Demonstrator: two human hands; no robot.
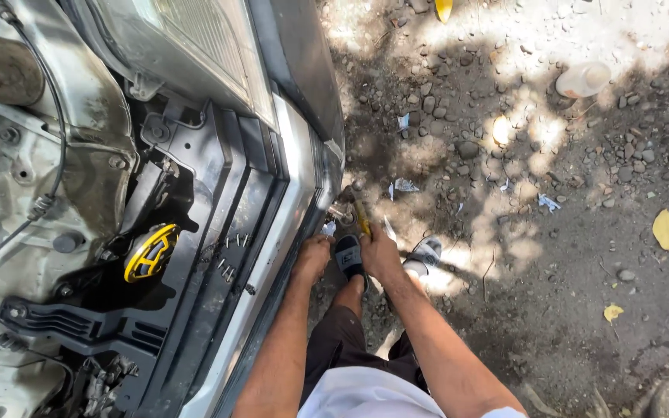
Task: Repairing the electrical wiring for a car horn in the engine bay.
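The left hand (pixel 313 258) reaches down to the lower edge of the car's front bumper (pixel 292 193), its fingers curled under the silver panel and out of sight, so whether they grip anything cannot be told. The right hand (pixel 377 251) is just beside it, closed around a tool with a yellow handle (pixel 361 218) that points up toward the bumper's corner; the tip meets a small metal part there, too small to make out clearly. Both forearms stretch down from the bottom of the view, over dark shorts and a white shirt hem. Between the hands a foot in a black sandal (pixel 348 255) stands on the ground, and a second foot in a grey sandal (pixel 426 251) shows to the right of the right hand. Left of the bumper the engine bay lies open: a yellow horn (pixel 149 253) sits on black plastic trim, a few loose screws (pixel 230 255) lie near it on the trim, and a black cable (pixel 48 178) runs down over the pale metal body. The headlamp (pixel 187 46) sits at the top. The ground is dirt and gravel in dappled shade, with a pale plastic bottle (pixel 582 79) lying well apart at upper right, scraps of paper, and yellow leaves (pixel 666 230) scattered about.
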